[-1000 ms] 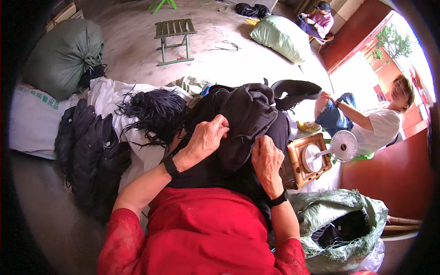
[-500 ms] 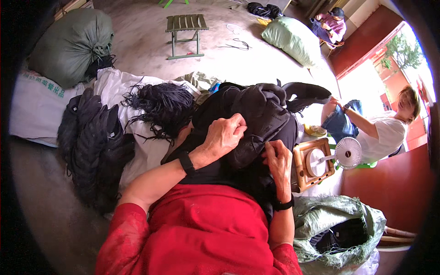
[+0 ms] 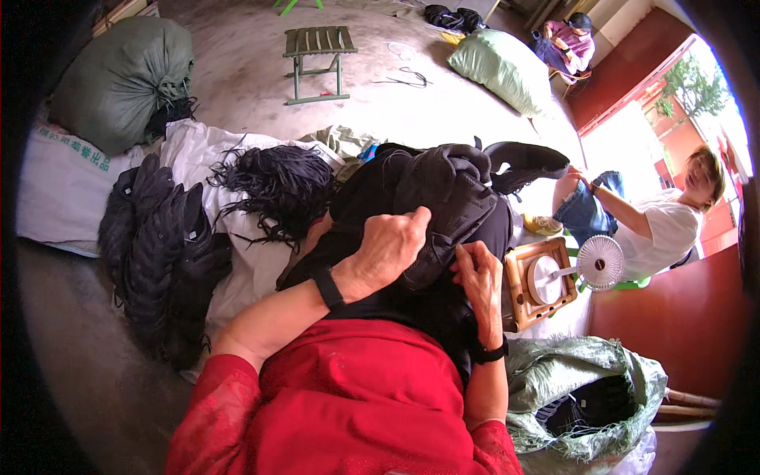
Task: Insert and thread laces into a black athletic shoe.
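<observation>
A black shoe [image 3: 453, 194] rests on my lap, its toe toward me. Over its near left side is my left hand [image 3: 393, 245], closed in a fist; what its fingers hold is too small and dark to make out. My right hand [image 3: 480, 273] is at the shoe's near right edge, thumb and fingertips pinched together, with the pinched thing hidden. Just beyond lies another black shoe [image 3: 529, 158], on its side. A heap of black shoelaces [image 3: 279, 184] is spread on white sheeting to the left.
Stacked black shoes [image 3: 162, 253] stand at the left, below a full green sack [image 3: 123, 83]. At the right are a bamboo stool [image 3: 516, 305] bearing a white fan [image 3: 599, 263], an open woven sack [image 3: 645, 380] with black shoes, and a seated person [image 3: 661, 222]. A folding stool [image 3: 320, 41] stands ahead.
My left hand has shifted slightly right over the shoe, its fist turning a little. The right hand stays pinched at nearly the same spot.
</observation>
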`<state>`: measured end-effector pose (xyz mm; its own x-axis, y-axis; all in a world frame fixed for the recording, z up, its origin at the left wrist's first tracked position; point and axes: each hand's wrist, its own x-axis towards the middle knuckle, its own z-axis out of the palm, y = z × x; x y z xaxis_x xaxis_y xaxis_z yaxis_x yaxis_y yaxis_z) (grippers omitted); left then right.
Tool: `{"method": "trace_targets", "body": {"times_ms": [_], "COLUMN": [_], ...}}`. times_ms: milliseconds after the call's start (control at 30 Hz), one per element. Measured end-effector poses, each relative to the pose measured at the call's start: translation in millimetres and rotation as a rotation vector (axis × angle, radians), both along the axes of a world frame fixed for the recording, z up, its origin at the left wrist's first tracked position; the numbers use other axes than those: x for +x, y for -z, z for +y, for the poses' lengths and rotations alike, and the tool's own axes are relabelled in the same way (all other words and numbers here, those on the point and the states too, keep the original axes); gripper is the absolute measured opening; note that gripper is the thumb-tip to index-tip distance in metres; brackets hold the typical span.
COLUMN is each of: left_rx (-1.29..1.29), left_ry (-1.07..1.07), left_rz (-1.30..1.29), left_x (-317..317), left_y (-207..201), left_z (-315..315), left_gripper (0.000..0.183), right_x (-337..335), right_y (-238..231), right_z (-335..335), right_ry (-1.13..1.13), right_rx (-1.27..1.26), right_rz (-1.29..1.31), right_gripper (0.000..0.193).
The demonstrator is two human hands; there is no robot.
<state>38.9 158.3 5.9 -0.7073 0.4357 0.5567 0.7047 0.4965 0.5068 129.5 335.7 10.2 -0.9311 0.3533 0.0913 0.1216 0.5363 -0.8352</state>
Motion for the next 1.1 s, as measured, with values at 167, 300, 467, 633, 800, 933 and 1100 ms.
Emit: {"method": "trace_targets", "body": {"times_ms": [167, 300, 467, 633, 800, 933, 1100], "left_rx": [-0.301, -0.360, -0.369, -0.487, -0.591, -0.640, -0.580], "left_ry": [0.092, 0.194, 0.382, 0.500, 0.605, 0.616, 0.677], "left_rz": [0.363, 0.520, 0.833, 0.931, 0.982, 0.852, 0.726], "left_x": [-7, -18, -36, -58, -66, -58, -59], "left_y": [-9, -17, -33, -48, -63, -65, -58], "left_z": [5, -12, -21, -15, 0, 1, -5], "left_gripper": [0.010, 0.013, 0.009, 0.009, 0.007, 0.007, 0.006], "right_x": [0, 0, -4, -17, -35, -39, -37], "right_y": [0, -5, -19, -37, -56, -63, -64], "right_z": [-1, -5, 5, 25, 32, 29, 25], "right_ry": [0.017, 0.041, -0.112, -0.407, -0.610, -0.669, -0.670], "right_rx": [0.010, 0.453, 1.008, 1.073, 1.286, 1.295, 1.218], "right_rz": [-0.005, 0.080, 0.392, 0.382, 0.349, 0.331, 0.347], "right_gripper": [0.018, 0.014, 0.036, 0.031, 0.017, 0.011, 0.012]}}
